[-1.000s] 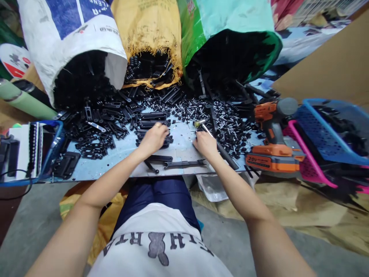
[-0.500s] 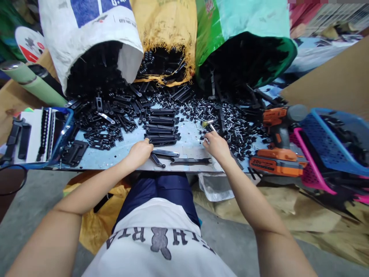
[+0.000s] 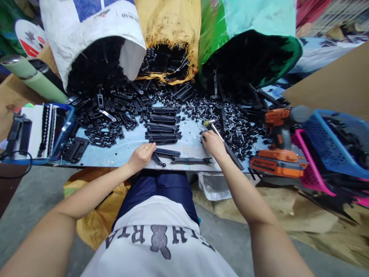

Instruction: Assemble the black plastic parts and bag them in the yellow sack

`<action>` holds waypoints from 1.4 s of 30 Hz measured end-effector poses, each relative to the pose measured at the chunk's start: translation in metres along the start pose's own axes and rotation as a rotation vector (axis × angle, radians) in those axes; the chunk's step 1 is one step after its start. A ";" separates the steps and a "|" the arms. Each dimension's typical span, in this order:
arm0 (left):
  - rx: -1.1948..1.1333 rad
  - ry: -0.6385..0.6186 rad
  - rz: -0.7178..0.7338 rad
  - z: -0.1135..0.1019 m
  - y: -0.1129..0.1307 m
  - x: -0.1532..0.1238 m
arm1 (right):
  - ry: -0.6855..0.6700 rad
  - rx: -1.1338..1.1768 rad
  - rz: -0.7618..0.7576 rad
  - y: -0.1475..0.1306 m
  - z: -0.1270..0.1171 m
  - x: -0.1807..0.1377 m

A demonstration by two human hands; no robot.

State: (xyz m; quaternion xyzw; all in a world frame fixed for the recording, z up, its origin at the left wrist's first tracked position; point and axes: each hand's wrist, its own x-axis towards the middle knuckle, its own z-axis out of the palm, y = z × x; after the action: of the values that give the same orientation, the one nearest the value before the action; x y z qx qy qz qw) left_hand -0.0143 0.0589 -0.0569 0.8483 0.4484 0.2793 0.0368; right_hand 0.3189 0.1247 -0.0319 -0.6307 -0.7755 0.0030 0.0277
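My left hand [image 3: 142, 155] rests on the near edge of the pale blue board [image 3: 115, 153], fingers curled on the end of a flat black plastic strip [image 3: 167, 152]. A second black strip [image 3: 190, 160] lies just right of it. My right hand [image 3: 212, 143] is closed, fingertips pinching among small black-headed rivets [image 3: 230, 123] beside a small hammer [image 3: 223, 143] that lies under the wrist. A neat stack of black strips [image 3: 163, 125] sits behind both hands.
Three open sacks, white [image 3: 95, 42], yellow [image 3: 170, 38] and green [image 3: 245, 42], spill black parts onto the board. An orange cordless drill [image 3: 278, 150] lies at right by blue [image 3: 337, 142] and pink baskets. A blue tray [image 3: 37, 132] stands left.
My left hand drew back from the stacked strips to the loose strip at the board's near edge. My right hand shifted slightly among the rivets. The camera tilted a little.
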 end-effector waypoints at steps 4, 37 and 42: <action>-0.027 -0.068 -0.006 0.001 -0.004 -0.001 | 0.165 0.295 -0.067 -0.013 -0.008 -0.012; 0.159 -0.418 0.112 0.014 0.049 0.035 | 0.077 -0.015 -0.606 -0.033 0.016 -0.043; -0.036 -0.287 0.100 -0.020 0.063 0.024 | 0.115 0.206 -0.710 -0.044 -0.042 -0.072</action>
State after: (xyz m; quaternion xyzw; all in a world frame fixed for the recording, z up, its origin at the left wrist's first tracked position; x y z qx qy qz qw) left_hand 0.0329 0.0363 -0.0091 0.9001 0.3905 0.1645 0.1017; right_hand 0.2928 0.0443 0.0085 -0.3156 -0.9387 0.0356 0.1339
